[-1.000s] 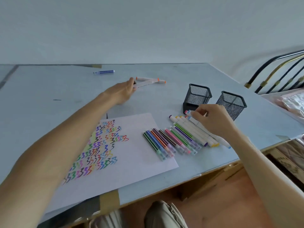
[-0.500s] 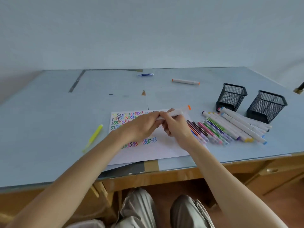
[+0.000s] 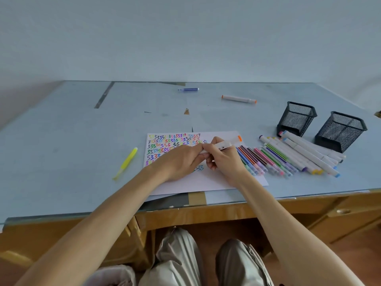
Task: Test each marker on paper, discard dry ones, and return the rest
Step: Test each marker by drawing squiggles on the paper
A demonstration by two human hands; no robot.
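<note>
**Both hands on one white marker above the test sheet**

The right hand (image 3: pixel 223 159) curls its fingers round the barrel of a white marker (image 3: pixel 224 143) with an orange end, held just above the paper (image 3: pixel 216 178). The left hand (image 3: pixel 181 162) pinches the marker's near end; that end and its cap are hidden between the fingers. The hands cover part of the paper's coloured squiggles. Right of the paper, a row of markers (image 3: pixel 288 159) lies on the counter (image 3: pixel 61 141), in front of two black mesh holders (image 3: pixel 296 118); whether anything is inside them is hard to make out. Further off lie an orange-tipped marker (image 3: pixel 239 99), a blue pen (image 3: pixel 188 89) and, to the left, a yellow marker (image 3: pixel 126 163).
</note>
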